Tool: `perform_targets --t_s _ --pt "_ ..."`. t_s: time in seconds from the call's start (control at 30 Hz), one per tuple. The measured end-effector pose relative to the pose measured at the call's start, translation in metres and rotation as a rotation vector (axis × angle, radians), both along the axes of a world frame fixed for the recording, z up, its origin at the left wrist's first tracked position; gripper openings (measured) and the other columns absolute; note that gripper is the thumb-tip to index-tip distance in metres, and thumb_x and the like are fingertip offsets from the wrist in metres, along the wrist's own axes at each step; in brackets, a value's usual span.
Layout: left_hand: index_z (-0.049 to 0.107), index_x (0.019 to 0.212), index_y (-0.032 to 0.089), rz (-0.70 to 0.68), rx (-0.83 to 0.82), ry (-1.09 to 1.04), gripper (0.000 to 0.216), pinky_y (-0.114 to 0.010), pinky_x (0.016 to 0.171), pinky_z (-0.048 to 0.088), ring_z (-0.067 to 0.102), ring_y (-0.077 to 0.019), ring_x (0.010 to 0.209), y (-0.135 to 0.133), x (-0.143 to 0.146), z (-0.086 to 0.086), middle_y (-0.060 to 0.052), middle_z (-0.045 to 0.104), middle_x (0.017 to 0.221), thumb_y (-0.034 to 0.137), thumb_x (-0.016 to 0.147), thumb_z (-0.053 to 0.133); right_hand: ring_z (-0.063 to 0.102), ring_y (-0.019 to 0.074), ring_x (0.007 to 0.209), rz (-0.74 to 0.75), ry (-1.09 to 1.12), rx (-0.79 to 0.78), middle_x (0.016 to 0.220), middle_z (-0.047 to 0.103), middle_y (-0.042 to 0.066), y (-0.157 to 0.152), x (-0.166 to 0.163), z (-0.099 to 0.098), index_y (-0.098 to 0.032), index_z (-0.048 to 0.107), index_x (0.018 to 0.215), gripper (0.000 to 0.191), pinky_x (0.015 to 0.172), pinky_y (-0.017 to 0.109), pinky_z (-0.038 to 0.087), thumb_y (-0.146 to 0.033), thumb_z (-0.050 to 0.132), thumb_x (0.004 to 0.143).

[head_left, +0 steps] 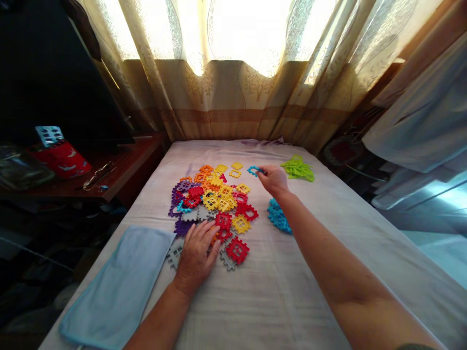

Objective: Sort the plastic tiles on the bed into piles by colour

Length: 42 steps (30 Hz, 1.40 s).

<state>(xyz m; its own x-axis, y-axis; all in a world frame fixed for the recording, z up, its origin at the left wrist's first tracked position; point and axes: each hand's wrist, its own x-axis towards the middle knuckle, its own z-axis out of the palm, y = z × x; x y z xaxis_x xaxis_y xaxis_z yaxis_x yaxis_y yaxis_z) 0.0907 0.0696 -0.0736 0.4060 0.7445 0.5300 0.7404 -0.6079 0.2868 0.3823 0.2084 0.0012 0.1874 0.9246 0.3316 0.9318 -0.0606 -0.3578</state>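
A heap of square interlocking plastic tiles (215, 201) in red, yellow, orange, purple and grey lies on a bed covered with a pale sheet (277, 291). My left hand (197, 255) rests flat on the near edge of the heap, fingers stretched out over grey and red tiles. My right hand (273, 180) reaches to the far side and pinches a blue tile (253, 170) between its fingertips. A small pile of blue tiles (278, 216) sits under my right forearm. A pile of green tiles (298, 168) lies further back to the right.
A light blue cloth (116, 289) lies at the bed's near left. A dark wooden side table (120, 175) with a red pouch (62, 158) and glasses (98, 176) stands to the left. Curtains (233, 97) hang behind the bed; fabric hangs at the right.
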Motion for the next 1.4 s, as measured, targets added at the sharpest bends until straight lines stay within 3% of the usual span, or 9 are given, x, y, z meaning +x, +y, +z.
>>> perform_targets --t_s 0.13,0.23,0.4,0.57,0.67,0.83,0.9,1.17,1.4 --pt "0.061 0.124 0.022 -0.008 0.048 -0.03 0.031 -0.052 0.111 0.039 0.058 -0.0239 0.124 0.001 0.0 0.0 -0.008 0.066 0.13 0.027 0.096 0.047 0.063 0.0231 0.102 -0.139 0.002 0.087 0.111 0.072 0.01 -0.058 0.059 -0.01 -0.02 0.073 0.114 0.035 0.086 0.03 0.046 -0.028 0.048 0.091" --pt "0.062 0.122 0.022 -0.018 0.088 -0.031 0.03 -0.05 0.111 0.04 0.059 -0.023 0.123 0.001 0.001 0.001 -0.008 0.068 0.127 0.025 0.096 0.047 0.063 0.0236 0.101 -0.237 -0.011 0.054 0.11 0.071 0.011 -0.093 0.084 -0.026 -0.019 0.073 0.113 0.035 0.086 0.031 0.047 -0.027 0.048 0.09" --pt "0.064 0.119 0.023 -0.028 0.168 0.004 0.03 -0.047 0.11 0.042 0.062 -0.0213 0.119 -0.005 0.003 0.007 -0.006 0.071 0.122 0.022 0.096 0.045 0.064 0.023 0.098 -0.208 -0.037 -0.027 0.115 0.068 0.012 -0.118 0.082 -0.048 -0.019 0.072 0.117 0.039 0.086 0.032 0.05 -0.023 0.046 0.088" --pt "0.065 0.118 0.023 0.04 0.199 0.071 0.03 -0.045 0.11 0.04 0.063 -0.022 0.116 0.0 -0.012 0.02 -0.005 0.071 0.12 0.026 0.096 0.045 0.063 0.0245 0.104 -0.158 -0.024 0.005 0.119 0.066 0.011 -0.128 0.073 -0.069 -0.02 0.07 0.119 0.045 0.088 0.034 0.052 -0.019 0.047 0.081" --pt "0.067 0.115 0.021 0.197 0.1 0.138 0.031 -0.043 0.105 0.043 0.063 -0.0252 0.113 0.021 -0.033 0.037 -0.008 0.071 0.12 0.032 0.094 0.047 0.061 0.0262 0.111 -0.097 0.006 0.073 0.126 0.064 0.011 -0.133 0.074 -0.082 -0.018 0.067 0.123 0.053 0.095 0.037 0.052 -0.013 0.05 0.074" --pt "0.059 0.13 0.018 0.489 -0.298 0.364 0.049 -0.041 0.102 0.043 0.058 -0.03 0.119 0.066 -0.057 0.064 -0.013 0.064 0.13 0.045 0.091 0.05 0.059 0.0281 0.117 -0.065 0.046 0.164 0.13 0.063 0.012 -0.136 0.08 -0.1 -0.015 0.06 0.131 0.065 0.103 0.043 0.049 -0.009 0.048 0.068" --pt "0.059 0.131 0.018 0.534 -0.387 0.385 0.056 -0.041 0.096 0.046 0.06 -0.0318 0.116 0.079 -0.056 0.067 -0.014 0.066 0.127 0.053 0.088 0.051 0.059 0.0275 0.118 -0.063 0.063 0.191 0.13 0.063 0.012 -0.136 0.083 -0.105 -0.017 0.061 0.13 0.063 0.102 0.043 0.05 -0.01 0.047 0.068" --pt "0.065 0.123 0.025 0.58 -0.552 0.367 0.055 -0.033 0.077 0.047 0.065 -0.0315 0.109 0.097 -0.054 0.068 -0.01 0.07 0.122 0.059 0.082 0.054 0.061 0.0262 0.114 -0.094 0.137 0.295 0.122 0.067 0.011 -0.136 0.091 -0.116 -0.02 0.064 0.122 0.053 0.101 0.045 0.051 -0.015 0.046 0.072" --pt "0.075 0.091 0.024 0.537 -0.567 0.314 0.05 -0.027 0.065 0.04 0.066 -0.0262 0.092 0.104 -0.078 0.099 -0.006 0.075 0.099 0.066 0.078 0.05 0.06 0.0286 0.114 -0.174 0.2 0.314 0.124 0.064 0.015 -0.136 0.092 -0.117 -0.017 0.065 0.121 0.053 0.096 0.046 0.052 -0.02 0.047 0.071"
